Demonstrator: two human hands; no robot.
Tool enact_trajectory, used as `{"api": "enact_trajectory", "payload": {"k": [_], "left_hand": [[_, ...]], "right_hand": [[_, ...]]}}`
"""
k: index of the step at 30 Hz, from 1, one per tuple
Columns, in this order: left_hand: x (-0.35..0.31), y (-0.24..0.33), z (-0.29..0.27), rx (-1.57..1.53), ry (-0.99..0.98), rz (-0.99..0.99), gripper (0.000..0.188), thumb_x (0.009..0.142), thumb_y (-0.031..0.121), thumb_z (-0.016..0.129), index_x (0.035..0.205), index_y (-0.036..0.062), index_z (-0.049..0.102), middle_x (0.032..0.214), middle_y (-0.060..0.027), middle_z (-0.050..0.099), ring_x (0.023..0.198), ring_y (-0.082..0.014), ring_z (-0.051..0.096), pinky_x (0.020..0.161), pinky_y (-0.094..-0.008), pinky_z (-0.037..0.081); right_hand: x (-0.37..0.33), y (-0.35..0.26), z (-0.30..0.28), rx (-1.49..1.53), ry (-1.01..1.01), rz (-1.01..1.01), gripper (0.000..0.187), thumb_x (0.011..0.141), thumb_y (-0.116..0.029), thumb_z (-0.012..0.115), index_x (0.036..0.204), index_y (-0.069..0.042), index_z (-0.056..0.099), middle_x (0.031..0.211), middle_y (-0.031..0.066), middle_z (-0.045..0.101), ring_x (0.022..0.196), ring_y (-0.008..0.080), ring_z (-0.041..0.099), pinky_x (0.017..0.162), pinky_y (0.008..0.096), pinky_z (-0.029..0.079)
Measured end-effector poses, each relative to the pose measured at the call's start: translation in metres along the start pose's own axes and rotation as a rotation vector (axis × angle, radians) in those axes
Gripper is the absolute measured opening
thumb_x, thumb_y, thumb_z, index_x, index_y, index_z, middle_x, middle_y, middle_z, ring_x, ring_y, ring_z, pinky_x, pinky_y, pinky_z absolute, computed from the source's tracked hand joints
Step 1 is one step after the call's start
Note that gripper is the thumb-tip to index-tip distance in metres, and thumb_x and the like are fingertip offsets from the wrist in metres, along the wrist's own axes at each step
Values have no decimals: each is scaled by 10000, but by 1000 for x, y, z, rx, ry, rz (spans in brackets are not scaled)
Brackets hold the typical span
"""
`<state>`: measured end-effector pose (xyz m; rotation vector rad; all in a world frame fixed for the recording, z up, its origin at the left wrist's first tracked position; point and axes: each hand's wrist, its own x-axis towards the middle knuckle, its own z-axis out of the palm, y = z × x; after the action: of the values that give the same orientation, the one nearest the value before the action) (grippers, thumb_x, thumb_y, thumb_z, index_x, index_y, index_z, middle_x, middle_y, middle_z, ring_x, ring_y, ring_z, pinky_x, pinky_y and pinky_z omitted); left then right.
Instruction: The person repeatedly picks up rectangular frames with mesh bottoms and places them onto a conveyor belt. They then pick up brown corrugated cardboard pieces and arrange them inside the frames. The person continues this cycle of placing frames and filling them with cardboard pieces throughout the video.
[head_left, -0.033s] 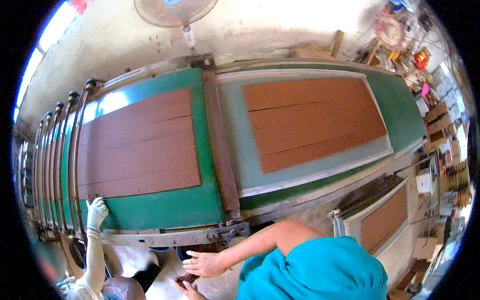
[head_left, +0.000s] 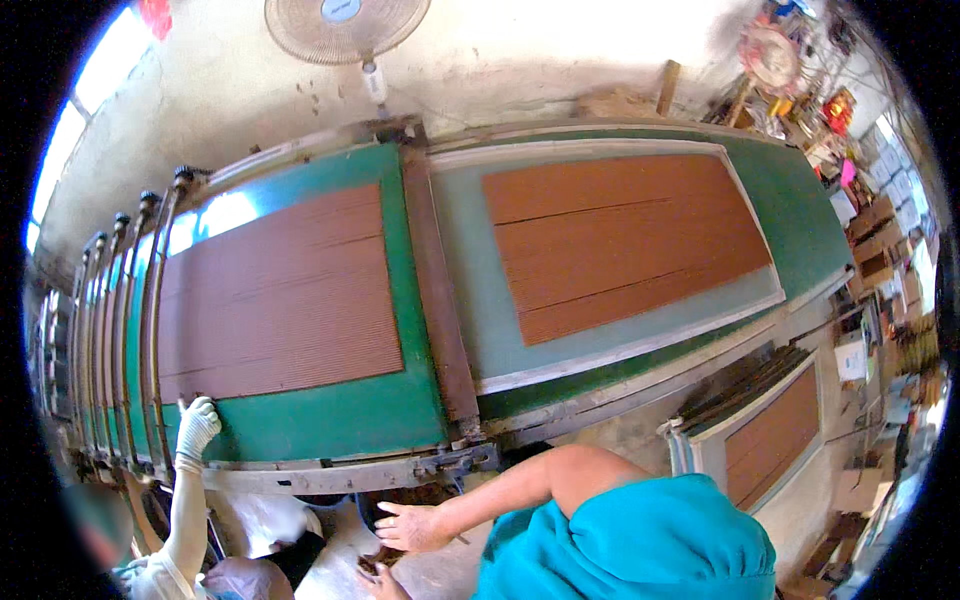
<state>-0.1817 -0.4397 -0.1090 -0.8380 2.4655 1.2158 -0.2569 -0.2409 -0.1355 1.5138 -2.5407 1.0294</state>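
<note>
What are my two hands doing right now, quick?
Bare left hand: can't tell, cut off at the bottom edge, near a small, irregular reddish-brown clump.
Bare right hand: open, fingers spread, nothing visible in its grip.

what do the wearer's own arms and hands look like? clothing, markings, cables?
Right arm: loose, creased teal short sleeve, bare forearm, ungloved right hand. Left hand: also ungloved, only partly in frame at the lower edge; its sleeve isn't visible. No cables or markings can be made out on either.
</note>
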Motion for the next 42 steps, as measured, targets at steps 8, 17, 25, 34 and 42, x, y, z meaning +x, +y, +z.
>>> {"api": "enact_trajectory", "payload": {"k": [8,17,25,34,42], "left_hand": [[57,18,65,-404,-222,163,391,853,150,548,1205,-1,470,1077,-74,566,876,-164,563,704,-265,463],[-20,211,283,110,-656,859,486,901,189,501,1301,-51,364,1285,-241,442,1198,-328,437,988,-372,354],[-84,384,581,659,-472,1610,654,897,342,444,1341,-94,241,1442,-258,162,1358,-358,128,1098,-467,106],[10,458,767,994,-300,1462,641,906,398,367,1386,-9,246,1477,-159,160,1383,-265,82,1107,-453,49],[121,532,702,829,-12,1463,631,951,409,262,1383,-48,211,1478,-195,114,1381,-301,69,1105,-456,65]], "right_hand": [[-181,-6,-21,-139,46,553,237,840,-278,451,804,-87,587,788,136,600,774,322,606,635,448,505],[-378,-60,-74,-97,591,1701,289,870,-329,472,937,-93,626,868,174,626,802,350,600,683,457,474],[-473,-2,-73,755,682,2039,368,884,-358,471,874,-23,620,796,134,658,725,230,644,609,375,490],[-501,57,-92,2144,976,1606,318,892,-315,514,1056,-57,602,992,64,649,877,159,612,757,307,479],[-476,79,-58,2195,1293,1307,347,838,-292,632,1059,-29,589,1015,67,622,920,149,576,852,297,449]]}}
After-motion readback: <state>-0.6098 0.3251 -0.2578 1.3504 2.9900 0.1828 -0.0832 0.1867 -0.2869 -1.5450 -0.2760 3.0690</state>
